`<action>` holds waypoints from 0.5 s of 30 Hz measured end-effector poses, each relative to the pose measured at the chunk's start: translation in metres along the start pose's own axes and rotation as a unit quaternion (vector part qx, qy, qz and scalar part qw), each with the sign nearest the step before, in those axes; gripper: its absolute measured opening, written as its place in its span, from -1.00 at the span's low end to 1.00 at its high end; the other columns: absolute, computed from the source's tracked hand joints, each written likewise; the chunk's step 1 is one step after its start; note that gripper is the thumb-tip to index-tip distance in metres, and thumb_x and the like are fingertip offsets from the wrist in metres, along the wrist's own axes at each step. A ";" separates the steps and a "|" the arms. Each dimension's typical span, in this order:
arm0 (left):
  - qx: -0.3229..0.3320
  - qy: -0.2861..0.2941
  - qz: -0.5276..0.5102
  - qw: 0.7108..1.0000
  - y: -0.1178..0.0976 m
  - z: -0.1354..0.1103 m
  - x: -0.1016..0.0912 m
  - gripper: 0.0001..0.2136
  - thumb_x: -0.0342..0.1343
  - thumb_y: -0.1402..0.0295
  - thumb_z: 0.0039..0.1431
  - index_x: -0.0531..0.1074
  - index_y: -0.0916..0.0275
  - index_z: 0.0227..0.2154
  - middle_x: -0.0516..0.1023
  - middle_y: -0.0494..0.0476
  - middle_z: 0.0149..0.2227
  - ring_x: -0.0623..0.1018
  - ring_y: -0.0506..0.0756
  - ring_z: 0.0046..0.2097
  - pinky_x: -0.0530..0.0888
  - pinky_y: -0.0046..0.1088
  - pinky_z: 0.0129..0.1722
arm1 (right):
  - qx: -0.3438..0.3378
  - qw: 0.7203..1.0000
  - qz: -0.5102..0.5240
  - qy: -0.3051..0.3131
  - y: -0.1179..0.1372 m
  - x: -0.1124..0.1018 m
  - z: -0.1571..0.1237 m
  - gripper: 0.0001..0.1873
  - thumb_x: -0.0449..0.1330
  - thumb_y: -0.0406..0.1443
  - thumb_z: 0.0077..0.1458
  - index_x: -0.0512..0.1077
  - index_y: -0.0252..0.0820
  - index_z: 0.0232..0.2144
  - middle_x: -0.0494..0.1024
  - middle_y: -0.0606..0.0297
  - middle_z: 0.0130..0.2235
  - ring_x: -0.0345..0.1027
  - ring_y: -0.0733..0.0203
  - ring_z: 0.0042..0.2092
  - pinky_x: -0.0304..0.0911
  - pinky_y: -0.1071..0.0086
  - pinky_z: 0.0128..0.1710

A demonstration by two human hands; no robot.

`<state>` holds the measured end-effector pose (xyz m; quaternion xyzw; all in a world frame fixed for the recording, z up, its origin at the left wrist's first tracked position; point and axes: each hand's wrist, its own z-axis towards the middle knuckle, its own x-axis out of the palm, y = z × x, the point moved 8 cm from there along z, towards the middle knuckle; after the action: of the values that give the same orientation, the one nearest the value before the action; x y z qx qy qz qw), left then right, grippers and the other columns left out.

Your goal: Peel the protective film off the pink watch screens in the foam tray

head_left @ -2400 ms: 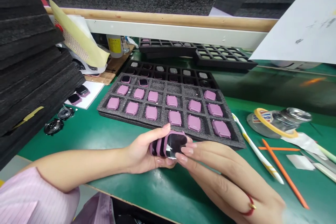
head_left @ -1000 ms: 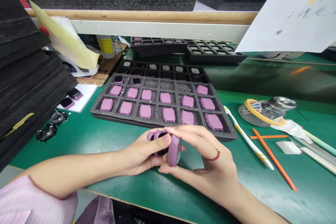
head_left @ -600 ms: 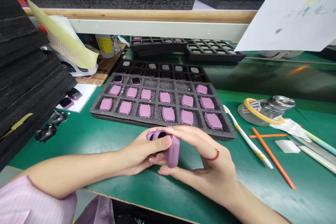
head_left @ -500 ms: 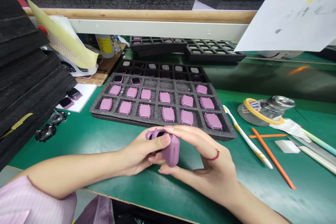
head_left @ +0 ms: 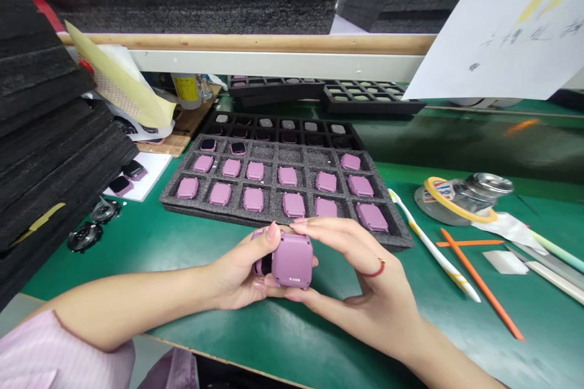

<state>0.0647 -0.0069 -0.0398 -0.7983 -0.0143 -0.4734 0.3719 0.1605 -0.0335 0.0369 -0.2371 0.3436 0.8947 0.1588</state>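
Note:
A pink smartwatch body (head_left: 292, 260) with no strap sits between my hands, its flat back facing up toward me and small contacts along its lower edge. My left hand (head_left: 237, 270) grips its left side, the thumb over the top. My right hand (head_left: 360, 267) holds it from the right, with fingers across the top edge and thumb beneath. The watch's screen side is hidden. Just beyond my hands lies a grey foam tray (head_left: 182, 205) holding several pink watch bodies in rows, and two in the back row show dark screens.
A black tray (head_left: 283, 118) stands behind the foam tray. Stacked black foam sheets (head_left: 41, 103) rise at the left, near two watches on white paper (head_left: 128, 173). A yellow tape roll (head_left: 456, 200), orange stick (head_left: 479, 282) and white-yellow tool (head_left: 433, 252) lie on the green mat (head_left: 342, 328).
The watch has turned from edge-on in my fingers to its flat back facing up. My left thumb has shifted up over its top. The view has dropped slightly.

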 end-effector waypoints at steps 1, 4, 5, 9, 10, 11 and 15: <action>-0.002 -0.005 -0.004 1.000 0.001 0.000 -0.001 -0.43 0.46 -0.08 -0.19 0.54 0.37 -0.35 0.50 0.05 -0.50 0.12 -0.22 -0.69 -0.01 -0.67 -0.73 | 0.000 1.000 -0.001 0.005 0.000 0.001 0.000 -0.39 0.40 -0.27 0.08 0.33 -0.19 0.15 0.55 0.12 0.03 0.44 0.16 0.07 0.41 0.36 0.11; -0.009 -0.016 -0.011 1.000 0.003 0.000 -0.004 -0.42 0.47 -0.07 -0.20 0.53 0.41 -0.37 0.39 -0.01 -0.58 0.12 -0.21 -0.67 -0.02 -0.68 -0.71 | -0.008 1.000 -0.003 0.014 0.001 0.004 0.000 -0.41 0.35 -0.32 0.11 0.32 -0.19 0.18 0.55 0.12 0.04 0.45 0.18 0.06 0.42 0.38 0.08; -0.009 -0.020 -0.014 1.000 0.004 0.001 -0.005 -0.41 0.47 -0.07 -0.19 0.53 0.42 -0.37 0.36 -0.02 -0.60 0.13 -0.21 -0.66 -0.02 -0.69 -0.70 | -0.013 1.000 -0.003 0.009 0.000 0.004 0.001 -0.44 0.35 -0.33 0.10 0.35 -0.19 0.15 0.57 0.13 0.02 0.47 0.18 0.04 0.43 0.37 0.06; -0.001 -0.053 -0.034 0.998 0.006 0.003 -0.015 -0.48 0.48 0.00 -0.14 0.48 0.37 -0.35 0.45 0.04 -0.51 0.19 -0.21 -0.63 -0.01 -0.72 -0.68 | 0.044 0.998 -0.041 -0.003 -0.030 -0.002 0.017 -0.57 0.35 -0.25 0.03 0.47 -0.19 -0.03 0.63 0.18 -0.11 0.54 0.12 -0.09 0.47 0.28 -0.05; -0.005 -0.064 -0.034 0.997 0.008 0.003 -0.018 -0.51 0.51 0.06 -0.14 0.46 0.34 -0.35 0.50 0.07 -0.45 0.21 -0.21 -0.62 -0.01 -0.71 -0.67 | 0.078 0.995 -0.060 -0.003 -0.046 -0.004 0.024 -0.60 0.35 -0.23 0.02 0.50 -0.18 -0.06 0.64 0.18 -0.13 0.54 0.11 -0.12 0.48 0.26 -0.07; -0.012 -0.073 -0.026 0.997 0.010 0.004 -0.020 -0.53 0.53 0.13 -0.16 0.43 0.32 -0.36 0.54 0.10 -0.39 0.23 -0.21 -0.61 0.00 -0.71 -0.66 | 0.108 0.991 -0.080 -0.006 -0.064 -0.008 0.032 -0.62 0.34 -0.20 0.02 0.51 -0.18 -0.09 0.64 0.18 -0.14 0.55 0.08 -0.12 0.48 0.23 -0.07; -0.036 -0.080 0.051 0.995 0.017 0.005 -0.026 -0.58 0.53 0.30 -0.16 0.38 0.30 -0.39 0.55 0.13 -0.36 0.25 -0.19 -0.60 -0.01 -0.66 -0.64 | 0.177 0.973 -0.145 -0.044 -0.138 -0.027 0.063 -0.60 0.29 -0.19 0.14 0.49 -0.23 0.00 0.59 0.05 -0.01 0.48 -0.03 0.03 0.36 0.06 0.12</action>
<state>0.0605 -0.0078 -0.0713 -0.8464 0.0138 -0.3887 0.3639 0.2248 0.1055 0.0175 -0.2129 0.4508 0.7969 0.3413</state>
